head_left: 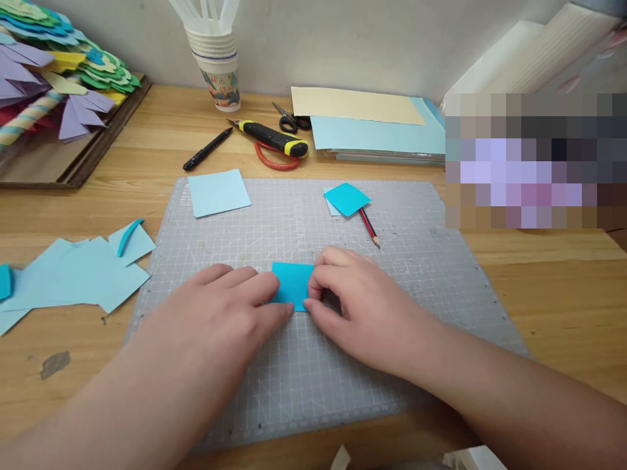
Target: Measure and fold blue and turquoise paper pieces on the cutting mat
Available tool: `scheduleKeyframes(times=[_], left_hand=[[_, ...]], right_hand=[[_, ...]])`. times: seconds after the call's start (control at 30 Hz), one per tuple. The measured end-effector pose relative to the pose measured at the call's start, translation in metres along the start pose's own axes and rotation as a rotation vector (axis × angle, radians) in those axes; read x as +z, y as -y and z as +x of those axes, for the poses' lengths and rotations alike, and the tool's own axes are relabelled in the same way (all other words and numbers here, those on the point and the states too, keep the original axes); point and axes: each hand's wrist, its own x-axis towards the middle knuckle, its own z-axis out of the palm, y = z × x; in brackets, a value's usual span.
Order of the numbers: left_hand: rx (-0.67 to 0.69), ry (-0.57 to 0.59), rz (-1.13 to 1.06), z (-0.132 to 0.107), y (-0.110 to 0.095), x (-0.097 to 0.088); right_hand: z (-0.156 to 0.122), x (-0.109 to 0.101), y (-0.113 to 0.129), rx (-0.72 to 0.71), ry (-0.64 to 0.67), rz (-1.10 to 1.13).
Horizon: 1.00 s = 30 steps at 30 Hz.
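A small bright blue piece of paper [294, 287] lies on the grey cutting mat [401, 385], its near edge pinched from both sides. My left hand [240, 303] is closed at its left end, thumb along the near edge and fingers on top. At the right end, my right hand [345, 297] grips the paper between thumb and curled fingers. Beyond my right hand rests another bright blue paper piece [347, 199], partly covering a pale blue scrap and a red-and-black pencil [369, 228]. A pale blue square sheet [219, 193] lies at the mat's far left.
Pale blue sheets [68, 274] are spread at the left. Behind the mat are a black pen [208, 149], a yellow-black utility knife [272, 137], scissors [291, 123], stacked paper cups [218, 72] and a paper stack [377, 134]. Colourful paper craft [73, 85] stands far left; a blurred patch covers the right.
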Motion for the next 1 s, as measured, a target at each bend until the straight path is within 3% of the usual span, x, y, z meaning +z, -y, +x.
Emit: scheduleKeyframes(times=[0.13, 0.27, 0.53, 1.0], left_hand=[[0.052, 0.084, 0.07, 0.001, 0.002, -0.001], [0.022, 0.073, 0.03, 0.001, 0.005, -0.001], [0.012, 0.055, -0.054, 0.003, 0.014, 0.003], [0.028, 0.038, -0.042, 0.004, 0.012, 0.002]], right_hand=[[-0.011, -0.005, 0.004, -0.25, -0.056, -0.122], [-0.02, -0.007, 0.006, -0.457, 0.018, -0.379], [-0.029, -0.008, 0.005, -0.463, 0.038, -0.538], [-0.021, -0.008, 0.007, -0.385, 0.126, -0.528]])
